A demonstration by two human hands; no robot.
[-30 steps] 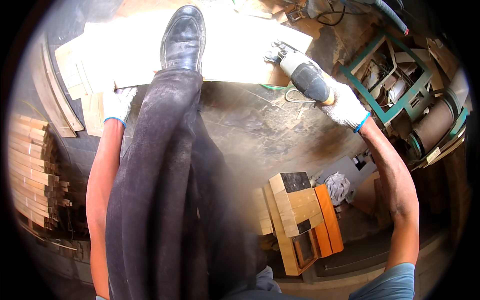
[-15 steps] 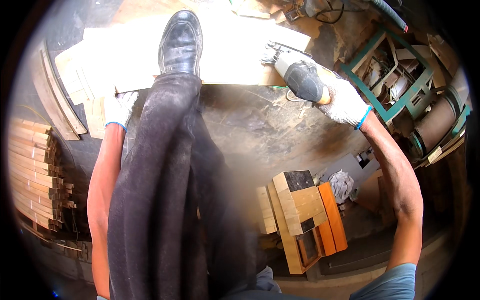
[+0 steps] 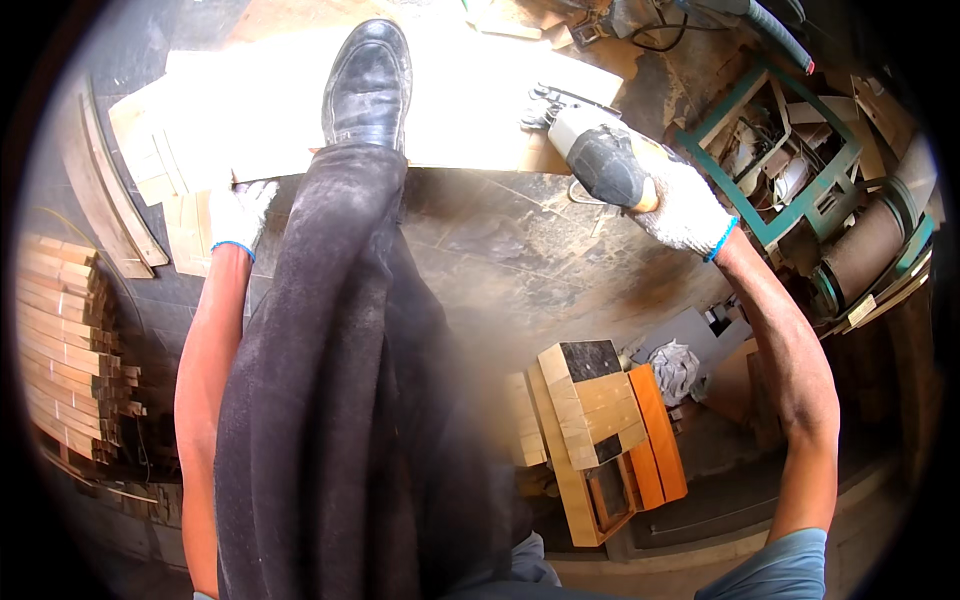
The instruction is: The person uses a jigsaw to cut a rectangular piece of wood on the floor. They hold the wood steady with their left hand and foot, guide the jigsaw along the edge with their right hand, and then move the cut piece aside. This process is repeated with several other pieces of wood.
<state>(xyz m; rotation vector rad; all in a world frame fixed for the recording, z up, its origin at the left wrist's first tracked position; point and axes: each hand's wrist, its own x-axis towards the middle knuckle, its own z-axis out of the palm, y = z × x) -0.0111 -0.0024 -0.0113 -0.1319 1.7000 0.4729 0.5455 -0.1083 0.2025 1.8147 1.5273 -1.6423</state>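
A pale board (image 3: 470, 110), washed out by glare, lies low across the far part of the view. My black shoe (image 3: 368, 85) rests on top of it. My right hand (image 3: 685, 212), in a white knitted glove, is closed around the grey and black body of a power jigsaw (image 3: 600, 155). The jigsaw's front end sits at the board's right part; its blade cannot be made out. My left hand (image 3: 238, 215), gloved as well, grips the board's near edge at the left, its fingertips lost in the glare.
Stacked wood strips (image 3: 65, 350) stand at left, near long curved boards (image 3: 110, 190). At right are a green metal frame (image 3: 770, 150) with scraps and a large cylinder (image 3: 870, 240). Wooden box pieces (image 3: 595, 400) and a crumpled white bag (image 3: 672, 370) lie nearer. A hose (image 3: 780, 40) hangs at far right.
Hardly anything differs. The view has shifted slightly, and my right forearm sits a little further left. Both hands keep their places on the jigsaw and the board.
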